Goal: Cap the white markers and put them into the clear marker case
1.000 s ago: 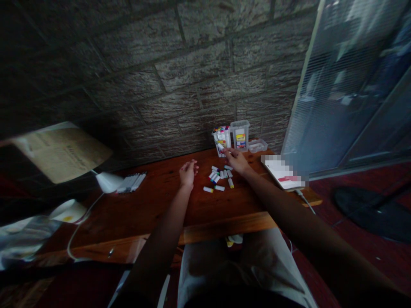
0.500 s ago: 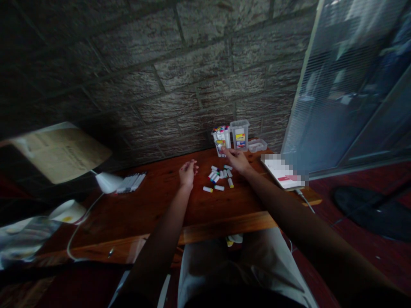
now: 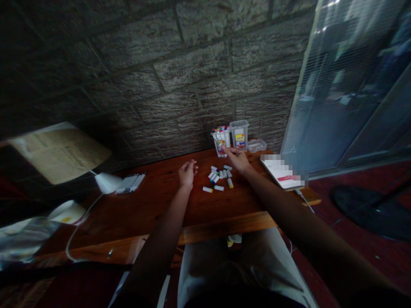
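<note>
Near the middle of the wooden table, my left hand (image 3: 187, 173) hovers with its fingers loosely curled and slightly apart; no object shows in it. My right hand (image 3: 238, 159) reaches to the front of a clear box of markers (image 3: 220, 136), with thumb and fingertips pinched together. What the pinch holds, if anything, is too small to make out. Between and below my hands lie several short white marker caps (image 3: 214, 178) with coloured ends. The box is packed with upright white markers showing coloured tops.
A clear plastic container (image 3: 239, 136) and its shallow lid (image 3: 257, 146) stand by the wall. A row of white markers (image 3: 131, 183) lies left, beside a lamp (image 3: 64, 149). A white cup (image 3: 68, 211) and cable are nearby. A white booklet (image 3: 281, 172) is at right.
Both hands stay in nearly the same place and pose. The view shifts very slightly; the caps and containers have not visibly moved.
</note>
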### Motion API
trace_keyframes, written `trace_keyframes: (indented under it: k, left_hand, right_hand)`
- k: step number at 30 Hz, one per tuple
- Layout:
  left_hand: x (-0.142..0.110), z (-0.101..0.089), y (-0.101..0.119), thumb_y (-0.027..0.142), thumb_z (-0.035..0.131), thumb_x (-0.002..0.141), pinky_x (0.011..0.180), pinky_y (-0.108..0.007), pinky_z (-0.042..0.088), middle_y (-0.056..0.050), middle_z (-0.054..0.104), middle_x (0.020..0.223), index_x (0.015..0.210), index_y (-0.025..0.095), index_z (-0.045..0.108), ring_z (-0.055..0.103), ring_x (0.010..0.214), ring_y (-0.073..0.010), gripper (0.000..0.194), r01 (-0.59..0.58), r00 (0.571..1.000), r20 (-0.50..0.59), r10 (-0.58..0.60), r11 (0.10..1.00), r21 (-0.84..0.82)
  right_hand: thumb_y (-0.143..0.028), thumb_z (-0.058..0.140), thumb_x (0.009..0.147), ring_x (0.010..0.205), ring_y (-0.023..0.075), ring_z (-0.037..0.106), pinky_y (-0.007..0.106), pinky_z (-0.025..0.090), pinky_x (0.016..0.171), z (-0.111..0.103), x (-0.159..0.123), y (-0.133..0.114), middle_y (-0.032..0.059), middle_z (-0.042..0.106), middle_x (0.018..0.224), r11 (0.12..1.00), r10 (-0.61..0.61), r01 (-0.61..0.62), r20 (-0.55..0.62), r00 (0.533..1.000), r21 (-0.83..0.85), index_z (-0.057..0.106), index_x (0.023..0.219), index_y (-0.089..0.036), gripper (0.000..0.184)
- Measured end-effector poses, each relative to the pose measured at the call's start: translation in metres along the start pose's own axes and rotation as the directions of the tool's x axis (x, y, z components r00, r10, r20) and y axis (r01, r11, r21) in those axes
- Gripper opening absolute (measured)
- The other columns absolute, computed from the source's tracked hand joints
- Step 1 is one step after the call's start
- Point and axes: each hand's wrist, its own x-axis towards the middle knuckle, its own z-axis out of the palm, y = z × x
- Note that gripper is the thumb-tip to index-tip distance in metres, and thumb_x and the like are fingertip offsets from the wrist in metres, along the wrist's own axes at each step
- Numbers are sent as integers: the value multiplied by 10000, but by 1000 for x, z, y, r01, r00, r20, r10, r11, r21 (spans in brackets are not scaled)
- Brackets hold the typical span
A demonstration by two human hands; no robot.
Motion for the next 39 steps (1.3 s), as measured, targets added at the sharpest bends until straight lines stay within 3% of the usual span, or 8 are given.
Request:
trace_keyframes:
  k: [3, 8, 16, 20, 23, 27, 32, 39]
  left_hand:
    - [-1, 0, 1, 466, 725, 668, 406, -155, 311, 16, 584, 569, 747, 135, 667, 454, 421, -37, 345, 0, 1000, 7, 1, 1000, -5]
    - [0, 0, 1, 465, 731, 660, 409, -162, 311, 12, 587, 572, 749, 136, 670, 460, 426, -42, 346, 7, 1000, 10, -6, 1000, -2]
    - [0, 0, -1, 469, 704, 684, 428, -172, 309, 16, 577, 583, 752, 142, 663, 455, 440, -45, 336, -16, 1000, 21, 16, 1000, 10]
    - [-3, 1, -1, 524, 683, 717, 444, -187, 323, 7, 590, 599, 781, 155, 665, 460, 447, -56, 375, -74, 995, 69, 71, 997, 39]
    - [-9, 3, 1, 535, 681, 737, 485, -204, 366, -3, 605, 615, 794, 169, 663, 488, 483, -75, 371, -201, 967, 173, 186, 977, 72]
    - [-21, 6, 4, 450, 718, 745, 602, -216, 438, -44, 676, 761, 859, 185, 691, 583, 645, -114, 290, -362, 899, 313, 305, 921, 143]
    - [-25, 7, 2, 384, 740, 736, 649, -231, 462, -64, 705, 842, 901, 194, 728, 614, 708, -138, 252, -357, 878, 395, 271, 920, 161]
    - [-21, 5, -6, 414, 651, 814, 680, -267, 485, -74, 716, 822, 947, 186, 718, 636, 727, -166, 272, -454, 817, 481, 319, 869, 195]
  right_hand:
    - [-688, 589, 736, 540, 107, 481, 238, 360, 520, 0, 1, 3, -3, 559, 572, 1000, -15, 15, 15, 1000, 19, 689, 698, -152, 547]
    - [-702, 619, 701, 468, 91, 433, 229, 322, 455, 2, 0, 7, -7, 541, 537, 997, 63, -66, 93, 994, 31, 686, 710, -150, 556]
    - [-637, 583, 749, 547, 118, 507, 233, 373, 494, 0, 4, 5, 10, 587, 601, 995, 86, -84, -42, 995, 49, 693, 769, -162, 488]
    - [-542, 589, 772, 565, 109, 528, 227, 405, 515, 1, 6, 7, 16, 643, 697, 984, 118, -116, -7, 993, 137, 651, 780, -172, 375]
    - [-461, 649, 768, 564, 101, 560, 221, 443, 529, 4, 3, 4, 21, 688, 772, 950, 139, -167, 120, 983, 266, 615, 855, -186, 291]
    - [-364, 748, 725, 716, 149, 672, 292, 549, 703, 8, -1, 0, 24, 722, 844, 866, 94, -222, 290, 952, 449, 570, 899, -210, 293]
    - [-267, 813, 668, 840, 170, 699, 340, 556, 860, 11, -3, 2, 24, 729, 857, 851, 56, -223, 338, 939, 476, 587, 837, -199, 291]
    - [-264, 842, 611, 846, 146, 694, 294, 548, 888, 10, -6, 1, 40, 731, 902, 832, 86, -291, 407, 909, 472, 656, 835, -162, 309]
